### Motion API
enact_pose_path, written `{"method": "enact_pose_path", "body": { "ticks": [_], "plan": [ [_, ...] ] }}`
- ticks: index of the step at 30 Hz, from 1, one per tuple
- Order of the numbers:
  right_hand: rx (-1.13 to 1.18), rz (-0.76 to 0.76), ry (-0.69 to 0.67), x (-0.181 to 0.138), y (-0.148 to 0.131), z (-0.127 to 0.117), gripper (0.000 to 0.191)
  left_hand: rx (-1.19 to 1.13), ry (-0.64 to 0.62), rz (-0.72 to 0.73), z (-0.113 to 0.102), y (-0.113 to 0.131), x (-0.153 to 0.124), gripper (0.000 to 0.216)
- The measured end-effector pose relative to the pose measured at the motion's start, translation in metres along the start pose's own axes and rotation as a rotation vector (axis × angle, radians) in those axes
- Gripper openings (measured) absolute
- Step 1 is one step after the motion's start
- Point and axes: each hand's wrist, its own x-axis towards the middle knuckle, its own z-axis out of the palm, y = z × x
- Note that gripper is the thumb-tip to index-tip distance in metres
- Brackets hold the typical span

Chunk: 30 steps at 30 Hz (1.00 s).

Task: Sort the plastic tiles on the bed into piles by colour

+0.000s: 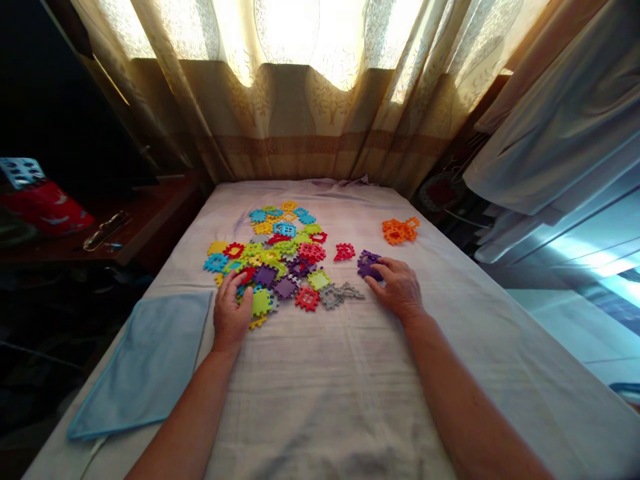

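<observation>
A pile of colourful square interlocking tiles (273, 257) with notched edges lies on the cloth-covered table. My left hand (233, 313) rests at its near left edge, thumb and fingers apart, beside a lime green tile (261, 302). To the right of the pile, my right hand (399, 288) has its thumb and fingers on a purple tile (367, 263); the covered part of that tile is hidden. Between pile and right hand lie a red tile (345, 251) and a grey tile (351, 291). Farther back sits a small cluster of orange tiles (400, 231).
A folded light blue cloth (150, 363) lies at the table's left. Beyond the far edge hang patterned curtains (310, 127). A dark wooden desk (145, 207) with a red object (47, 208) stands left; white fabric (555, 120) hangs at the right.
</observation>
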Motion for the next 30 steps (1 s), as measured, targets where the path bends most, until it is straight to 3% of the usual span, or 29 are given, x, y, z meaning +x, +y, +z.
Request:
{"method": "enact_pose_path", "body": {
  "ticks": [5, 11, 15, 21, 25, 30],
  "plan": [
    [0.099, -0.015, 0.003, 0.015, -0.042, -0.005, 0.025, -0.013, 0.012, -0.014, 0.001, -0.002, 0.001, 0.033],
    [0.079, 0.046, -0.198, 0.040, -0.114, 0.005, 0.033, -0.019, 0.030, -0.027, 0.002, -0.004, 0.002, 0.034],
    [0.023, 0.058, -0.281, 0.049, -0.137, 0.012, 0.040, -0.028, 0.028, -0.023, 0.004, -0.005, 0.002, 0.033],
    [0.109, 0.088, -0.294, 0.055, -0.143, 0.024, 0.025, -0.022, 0.034, -0.008, 0.005, -0.004, 0.002, 0.032],
    [0.291, 0.138, -0.256, 0.058, -0.141, 0.027, 0.015, -0.015, 0.029, -0.019, 0.004, -0.003, 0.001, 0.032],
    [0.651, 0.186, -0.079, 0.053, -0.102, 0.019, 0.019, -0.012, 0.026, -0.019, 0.003, -0.003, 0.001, 0.034]
  ]
}}
